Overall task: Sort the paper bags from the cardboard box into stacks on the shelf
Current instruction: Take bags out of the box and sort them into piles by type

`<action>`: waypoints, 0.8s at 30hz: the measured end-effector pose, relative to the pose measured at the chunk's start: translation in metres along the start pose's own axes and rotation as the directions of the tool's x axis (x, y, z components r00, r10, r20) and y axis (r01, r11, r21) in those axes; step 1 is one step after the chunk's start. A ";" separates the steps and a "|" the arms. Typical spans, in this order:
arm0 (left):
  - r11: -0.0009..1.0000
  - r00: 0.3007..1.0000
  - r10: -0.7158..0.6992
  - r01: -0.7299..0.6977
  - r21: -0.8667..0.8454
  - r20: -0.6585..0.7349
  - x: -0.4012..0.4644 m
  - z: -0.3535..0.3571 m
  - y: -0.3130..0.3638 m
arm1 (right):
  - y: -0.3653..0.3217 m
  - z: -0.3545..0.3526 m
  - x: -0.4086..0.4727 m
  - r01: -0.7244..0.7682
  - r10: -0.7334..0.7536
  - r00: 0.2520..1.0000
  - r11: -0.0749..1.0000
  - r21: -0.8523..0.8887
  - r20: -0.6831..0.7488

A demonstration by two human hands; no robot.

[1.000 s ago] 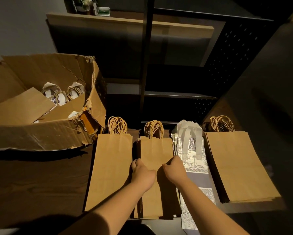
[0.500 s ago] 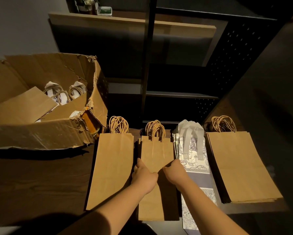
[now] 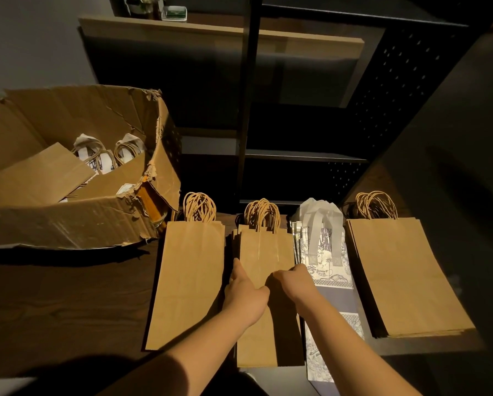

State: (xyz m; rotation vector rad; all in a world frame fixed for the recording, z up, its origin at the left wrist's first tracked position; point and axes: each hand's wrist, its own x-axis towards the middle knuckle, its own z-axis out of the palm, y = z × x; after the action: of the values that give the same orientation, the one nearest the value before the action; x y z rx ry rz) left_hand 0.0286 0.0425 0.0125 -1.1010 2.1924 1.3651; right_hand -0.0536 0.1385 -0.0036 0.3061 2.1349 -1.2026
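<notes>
The fingers of the left hand (image 3: pixel 244 295) lie against the left edge of the narrow brown bag stack (image 3: pixel 265 270), with the thumb extended along that edge and the remaining fingers curled over the top bag. The fingers of the right hand (image 3: pixel 294 284) curl over the right edge of the same stack; the fingertips are hidden behind the knuckles, so the depth of the hold cannot be determined, but both hands appear to grip the stack from opposite sides.

The narrow brown bag stack lies flat on the dark shelf (image 3: pixel 68 304), handles pointing away from the person. Just beside it on the left lies a wider brown bag stack (image 3: pixel 188 281), also flat with its twisted handles at the far end. On the right, touching or nearly touching the gripped stack, lies a stack of white patterned bags (image 3: pixel 329 267) with flat pale handles. Further right lies a large brown bag stack (image 3: pixel 405 275), its near end at the shelf corner.

The cardboard box (image 3: pixel 68 221) stands on the left part of the shelf, torn at its right corner. Inside it lie more bags (image 3: pixel 97 158), both brown and white patterned. Dark shelving (image 3: pixel 296 158) rises behind the stacks.
</notes>
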 end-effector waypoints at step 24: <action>0.957 0.989 -0.147 0.143 -0.253 0.002 0.018 -0.005 0.018 | -0.011 0.005 0.013 -0.004 0.005 1.000 0.999 -0.040 0.010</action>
State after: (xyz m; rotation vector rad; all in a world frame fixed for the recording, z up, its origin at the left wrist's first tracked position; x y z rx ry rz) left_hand 0.0045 0.0350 0.0144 -1.3382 1.9415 1.6057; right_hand -0.0661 0.1268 -0.0064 0.2864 2.1457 -1.1545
